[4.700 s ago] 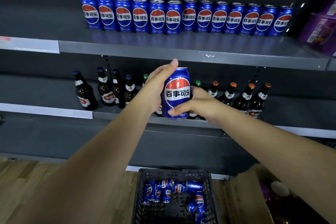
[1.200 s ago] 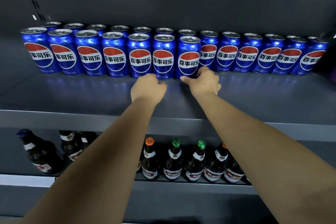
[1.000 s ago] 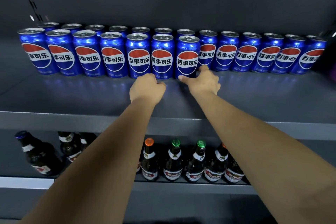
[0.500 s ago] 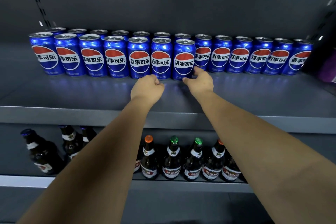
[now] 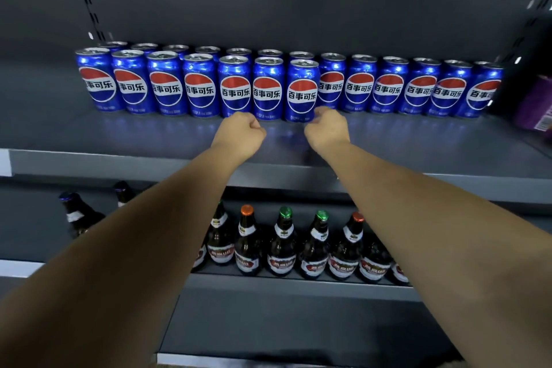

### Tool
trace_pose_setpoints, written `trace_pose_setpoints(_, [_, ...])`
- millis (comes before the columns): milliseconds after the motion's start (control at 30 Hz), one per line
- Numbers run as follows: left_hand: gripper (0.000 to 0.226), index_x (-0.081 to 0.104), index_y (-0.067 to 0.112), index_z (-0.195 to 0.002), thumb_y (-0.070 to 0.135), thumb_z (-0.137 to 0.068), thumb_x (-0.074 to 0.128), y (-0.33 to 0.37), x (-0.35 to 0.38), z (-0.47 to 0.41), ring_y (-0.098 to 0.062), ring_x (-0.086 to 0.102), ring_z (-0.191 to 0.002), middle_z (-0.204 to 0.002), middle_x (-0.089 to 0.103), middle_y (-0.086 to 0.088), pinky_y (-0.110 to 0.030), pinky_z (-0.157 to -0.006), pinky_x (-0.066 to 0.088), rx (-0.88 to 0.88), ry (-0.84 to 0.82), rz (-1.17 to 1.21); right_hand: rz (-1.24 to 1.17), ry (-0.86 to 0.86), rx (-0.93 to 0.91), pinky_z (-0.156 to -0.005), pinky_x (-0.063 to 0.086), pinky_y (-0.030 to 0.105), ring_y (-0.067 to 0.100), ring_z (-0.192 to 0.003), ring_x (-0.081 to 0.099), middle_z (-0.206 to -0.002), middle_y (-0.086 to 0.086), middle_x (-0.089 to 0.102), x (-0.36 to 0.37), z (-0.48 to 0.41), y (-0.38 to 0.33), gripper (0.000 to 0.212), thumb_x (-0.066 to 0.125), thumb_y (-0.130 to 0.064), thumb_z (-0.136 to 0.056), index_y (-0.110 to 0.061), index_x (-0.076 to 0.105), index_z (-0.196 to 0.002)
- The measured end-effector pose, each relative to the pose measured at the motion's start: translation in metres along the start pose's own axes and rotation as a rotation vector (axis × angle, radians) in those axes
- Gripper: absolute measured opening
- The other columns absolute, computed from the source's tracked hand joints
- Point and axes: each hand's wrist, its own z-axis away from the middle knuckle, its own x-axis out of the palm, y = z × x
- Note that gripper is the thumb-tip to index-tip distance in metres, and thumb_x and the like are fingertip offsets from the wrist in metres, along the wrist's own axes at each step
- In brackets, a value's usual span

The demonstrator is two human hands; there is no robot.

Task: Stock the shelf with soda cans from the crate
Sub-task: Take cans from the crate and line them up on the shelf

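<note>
Cans (image 5: 200, 89) stand in two rows on the top shelf (image 5: 119, 140). They are all blue, with a red, white and blue circle on the front. The near row has seven cans, side by side and close together. The far row stands behind them and goes on to the right, almost to the end of the shelf. The last can (image 5: 301, 92) is at the right end of the near row. It stands up straight, just in front of the far row.

The right hand (image 5: 327, 131) is at the bottom right of the last can. Its fingers are curled in and they reach the foot of the can. I cannot tell if they pinch the can or only touch it. The left hand (image 5: 239, 134) is a closed fist with nothing in it. It is low over the top shelf, just in front of the near row and left of the last can.

Brown bottles (image 5: 282, 245) with orange and green caps stand on the lower shelf (image 5: 298, 284), under the arms. A purple pack (image 5: 534, 110) sits on the top shelf at the far right.
</note>
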Motion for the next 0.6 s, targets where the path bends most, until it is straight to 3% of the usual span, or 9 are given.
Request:
trace_pose_setpoints(100, [0.016, 0.053, 0.012, -0.070, 0.011, -0.085, 0.047, 0.010, -0.013, 0.012, -0.030, 0.062, -0.080, -0.075, 0.062, -0.010, -0.033, -0.070, 0.051, -0.048, 0.053, 0.025, -0.007, 0.034, -0.026, -0.085, 0.045, 0.027, 0.025, -0.109, 0.057, -0.119, 0.011, 0.061, -0.012, 0.020, -0.007, 0.040, 0.048, -0.003, -0.088, -0.005, 0.052, -0.128])
trace_pose_setpoints(200, [0.017, 0.052, 0.012, -0.069, 0.011, -0.086, 0.048, 0.019, -0.025, 0.030, -0.034, 0.065, -0.089, -0.087, 0.067, -0.019, -0.044, -0.086, 0.053, -0.055, 0.062, 0.009, 0.039, 0.022, -0.074, -0.092, 0.046, 0.029, 0.025, -0.112, 0.056, -0.122, 0.011, 0.061, -0.022, 0.041, -0.014, 0.043, 0.048, -0.005, -0.088, -0.009, 0.052, -0.130])
trace_pose_setpoints(400, [0.013, 0.054, 0.008, -0.073, 0.007, -0.082, 0.044, 0.031, -0.038, 0.073, -0.033, 0.061, -0.083, -0.083, 0.063, -0.017, -0.040, -0.078, 0.052, -0.013, 0.069, -0.155, 0.341, -0.072, -0.263, -0.089, 0.049, 0.038, 0.031, -0.107, 0.056, -0.118, 0.014, 0.060, -0.034, 0.095, -0.014, 0.031, 0.048, -0.008, -0.090, -0.006, 0.058, -0.119])
trace_pose_setpoints(600, [0.010, 0.056, 0.007, -0.085, 0.010, -0.084, 0.047, 0.032, -0.039, 0.114, -0.032, 0.058, -0.093, -0.098, 0.063, -0.015, -0.034, -0.073, 0.043, 0.035, 0.049, -0.383, 0.622, -0.159, -0.443, -0.081, 0.045, 0.034, 0.033, -0.110, 0.055, -0.118, 0.014, 0.059, -0.028, 0.140, -0.011, 0.032, 0.049, -0.013, -0.090, -0.009, 0.056, -0.121])
